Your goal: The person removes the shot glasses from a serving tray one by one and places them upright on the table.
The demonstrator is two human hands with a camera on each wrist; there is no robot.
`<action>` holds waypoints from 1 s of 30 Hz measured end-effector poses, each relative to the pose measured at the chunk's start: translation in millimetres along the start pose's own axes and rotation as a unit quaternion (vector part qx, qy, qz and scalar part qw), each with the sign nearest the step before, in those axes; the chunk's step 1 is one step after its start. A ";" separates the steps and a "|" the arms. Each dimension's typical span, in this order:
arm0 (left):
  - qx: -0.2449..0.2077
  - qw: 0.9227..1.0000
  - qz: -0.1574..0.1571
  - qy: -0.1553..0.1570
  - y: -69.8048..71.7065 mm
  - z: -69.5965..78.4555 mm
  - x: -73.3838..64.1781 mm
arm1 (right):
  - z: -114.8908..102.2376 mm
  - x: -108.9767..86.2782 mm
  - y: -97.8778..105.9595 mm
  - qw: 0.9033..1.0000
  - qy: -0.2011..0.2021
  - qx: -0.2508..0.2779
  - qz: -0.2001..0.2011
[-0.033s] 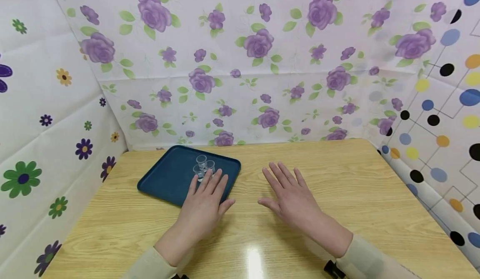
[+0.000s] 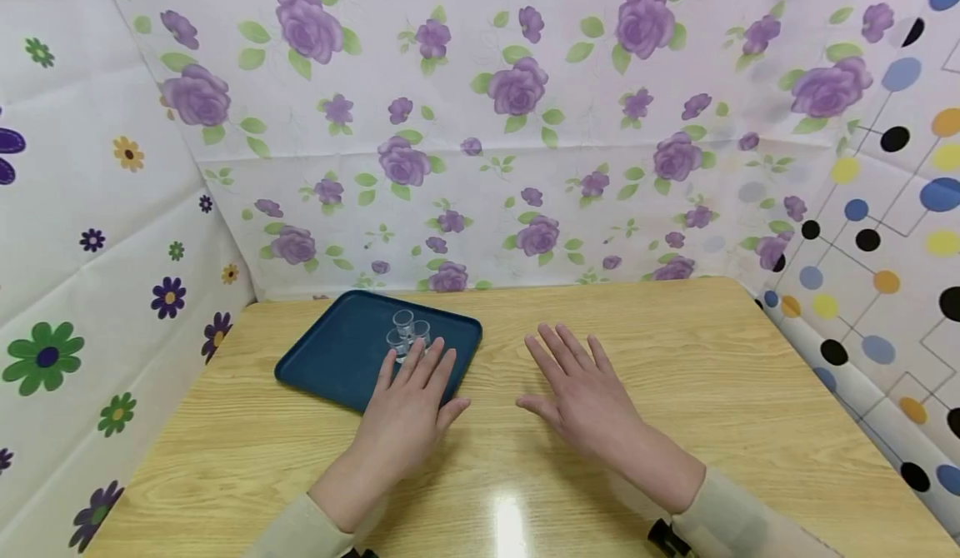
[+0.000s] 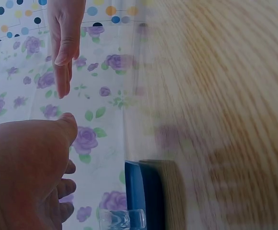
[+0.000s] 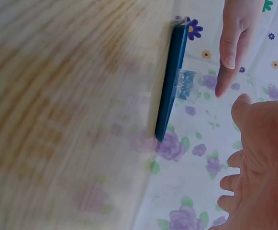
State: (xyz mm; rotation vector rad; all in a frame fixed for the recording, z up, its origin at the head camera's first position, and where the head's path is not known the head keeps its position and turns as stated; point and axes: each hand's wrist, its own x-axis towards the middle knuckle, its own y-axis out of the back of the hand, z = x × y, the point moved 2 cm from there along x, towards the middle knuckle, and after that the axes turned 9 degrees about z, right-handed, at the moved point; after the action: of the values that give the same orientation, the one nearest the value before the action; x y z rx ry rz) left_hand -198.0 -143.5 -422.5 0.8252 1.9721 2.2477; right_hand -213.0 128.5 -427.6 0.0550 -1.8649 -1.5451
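- Hovering above the wood-grained surface (image 2: 690,341), left hand (image 2: 405,416) and right hand (image 2: 596,404) hold nothing, fingers straight, slightly spread.
- Blue rectangular tray (image 2: 337,350), near the far-left corner, likely keeps small clear cylindrical cups (image 2: 404,326) together.

1 wooden table (image 2: 712,358) — 3 printed cloths (image 2: 480,200) behind and beside it.

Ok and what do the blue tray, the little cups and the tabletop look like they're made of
Tray: probably plastic, low sheen; even dark blue with a smooth raised rim. Little cups: glossy, see-through; glass or clear plastic, I can't tell. Tabletop: wood or wood-look laminate, glossy; pale grain and a bright reflection.
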 end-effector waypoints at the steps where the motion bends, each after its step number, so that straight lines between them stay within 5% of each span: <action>1: 0.002 1.000 0.000 0.000 0.5 0.1 -0.1 | -0.4 0.3 0.3 1.000 0.000 0.000 0.000; 11: 0.000 1.000 -0.022 0.017 1.4 -2.7 -1.8 | -3.7 2.8 -1.8 1.000 0.001 0.008 -0.012; 30: -0.002 1.000 0.004 0.026 3.5 -19.2 -7.4 | -17.2 9.8 -10.5 0.998 0.012 0.034 -0.044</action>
State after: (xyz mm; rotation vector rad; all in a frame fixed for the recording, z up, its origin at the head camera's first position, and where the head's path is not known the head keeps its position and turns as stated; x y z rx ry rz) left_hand -198.4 -164.4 -422.9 0.7830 1.9882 2.2991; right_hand -215.3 106.5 -431.4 0.1867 -1.9184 -1.5331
